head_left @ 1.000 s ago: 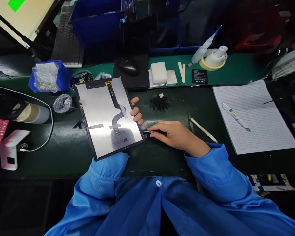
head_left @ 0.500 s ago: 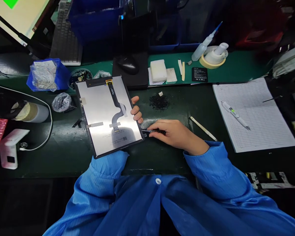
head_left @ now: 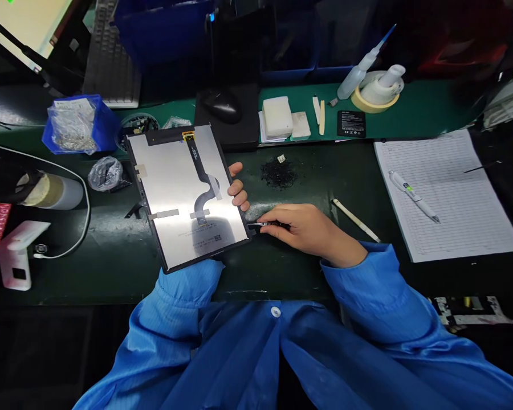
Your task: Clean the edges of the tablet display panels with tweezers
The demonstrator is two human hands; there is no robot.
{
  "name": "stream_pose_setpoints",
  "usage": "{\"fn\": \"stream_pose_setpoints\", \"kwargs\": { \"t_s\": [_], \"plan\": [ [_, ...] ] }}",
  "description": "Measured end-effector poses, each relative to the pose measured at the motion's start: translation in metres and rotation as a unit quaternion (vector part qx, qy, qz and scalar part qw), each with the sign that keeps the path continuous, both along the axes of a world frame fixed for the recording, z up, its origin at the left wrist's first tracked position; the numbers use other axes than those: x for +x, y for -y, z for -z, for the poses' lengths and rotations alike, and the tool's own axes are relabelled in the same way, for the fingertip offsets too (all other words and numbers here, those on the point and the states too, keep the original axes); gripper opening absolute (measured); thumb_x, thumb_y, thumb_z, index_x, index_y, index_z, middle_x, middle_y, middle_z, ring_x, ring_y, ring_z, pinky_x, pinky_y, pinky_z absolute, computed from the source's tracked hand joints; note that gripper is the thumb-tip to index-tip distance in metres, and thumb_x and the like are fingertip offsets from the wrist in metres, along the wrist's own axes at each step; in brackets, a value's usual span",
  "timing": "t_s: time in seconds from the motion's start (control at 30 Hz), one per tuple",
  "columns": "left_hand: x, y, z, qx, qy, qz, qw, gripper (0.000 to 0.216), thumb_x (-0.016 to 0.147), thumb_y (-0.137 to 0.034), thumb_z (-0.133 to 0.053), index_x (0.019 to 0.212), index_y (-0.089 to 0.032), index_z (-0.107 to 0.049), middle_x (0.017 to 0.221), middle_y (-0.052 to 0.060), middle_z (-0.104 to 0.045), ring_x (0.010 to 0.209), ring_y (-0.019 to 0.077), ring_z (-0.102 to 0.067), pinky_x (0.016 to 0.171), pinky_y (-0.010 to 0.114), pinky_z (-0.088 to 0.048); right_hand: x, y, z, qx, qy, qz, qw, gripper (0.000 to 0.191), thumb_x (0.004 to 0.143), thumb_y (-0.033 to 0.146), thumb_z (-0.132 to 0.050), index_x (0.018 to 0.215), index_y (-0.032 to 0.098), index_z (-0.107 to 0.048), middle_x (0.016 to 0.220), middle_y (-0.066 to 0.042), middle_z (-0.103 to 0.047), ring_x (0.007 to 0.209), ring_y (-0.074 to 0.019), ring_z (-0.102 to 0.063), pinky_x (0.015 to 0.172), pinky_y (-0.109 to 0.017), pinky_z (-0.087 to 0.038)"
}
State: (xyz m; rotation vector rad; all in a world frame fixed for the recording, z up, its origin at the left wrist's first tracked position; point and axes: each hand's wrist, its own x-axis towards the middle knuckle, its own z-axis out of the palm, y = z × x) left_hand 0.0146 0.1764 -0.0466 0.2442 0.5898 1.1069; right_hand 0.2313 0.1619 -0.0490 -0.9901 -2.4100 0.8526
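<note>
A flat display panel [head_left: 166, 182] tilts over the table [head_left: 282, 279], its right edge clasped by the left hand [head_left: 238, 188]. The right hand [head_left: 310, 230] pinches a slim tool [head_left: 264, 224] beside it. Probably light, stiff, fragile; best held by 2 edges, avoiding the ribbon cable [head_left: 195, 158].

The display panel [head_left: 183, 191] shows me, at my remote station, a smooth, metallic, mirror-bright back. Right of the panel, I log a tool [head_left: 263, 224] with a shiny metal tip and, farther out, matt paper [head_left: 448, 188]. Left of it: crinkled, glossy plastic film [head_left: 106, 173]. Below: lightly lustrous blue cloth sleeve [head_left: 188, 290].
</note>
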Motion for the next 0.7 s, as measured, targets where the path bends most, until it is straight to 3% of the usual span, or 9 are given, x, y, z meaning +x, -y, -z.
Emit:
{"fn": "stream_pose_setpoints", "kwargs": {
  "t_s": [0.13,0.33,0.5,0.7],
  "plan": [
    [-0.0008,0.0,0.0009,-0.001,-0.005,0.002,1.0,0.044,0.09,-0.055,-0.056,0.114,-0.018,-0.06,0.068,-0.002,-0.044,0.054,0.0105,-0.044,0.056,0.026,-0.041,0.0005,-0.0002,-0.0001,0.012,0.004,-0.009,1.0,0.024,0.104,0.032,-0.056,0.112,0.025,-0.078,0.104,-0.003,-0.08,0.093,-0.0207,-0.075,0.083,-0.031,-0.055],
    [-0.0021,-0.0011,0.0047,-0.008,-0.014,0.001,1.0,0.052,0.087,-0.058,-0.058,0.123,-0.02,-0.059,0.069,-0.002,-0.043,0.055,0.0116,-0.044,0.058,0.028,-0.04,0.0005,0.0005,-0.0012,-0.019,0.022,0.02,0.999,0.019,0.097,0.033,-0.066,0.11,0.026,-0.077,0.094,-0.001,-0.08,0.082,-0.019,-0.074,0.072,-0.028,-0.055],
    [-0.0003,0.0002,0.0006,-0.01,-0.013,-0.01,1.0,0.058,0.088,-0.055,-0.058,0.133,-0.019,-0.054,0.067,-0.003,-0.044,0.053,0.0112,-0.043,0.056,0.027,-0.04,0.0014,0.0002,-0.0013,0.011,0.006,-0.004,1.0,0.025,0.103,0.034,-0.056,0.112,0.025,-0.078,0.103,-0.003,-0.08,0.091,-0.021,-0.075,0.08,-0.031,-0.055],
    [-0.0002,-0.0012,0.0013,-0.002,-0.018,-0.01,1.0,0.052,0.089,-0.057,-0.057,0.126,-0.019,-0.058,0.067,-0.003,-0.043,0.053,0.0106,-0.045,0.056,0.026,-0.043,0.0013,0.001,-0.0032,-0.036,0.016,0.018,0.999,0.018,0.097,0.032,-0.066,0.11,0.025,-0.076,0.095,-0.001,-0.08,0.083,-0.0185,-0.074,0.073,-0.027,-0.054]
  ]
}}
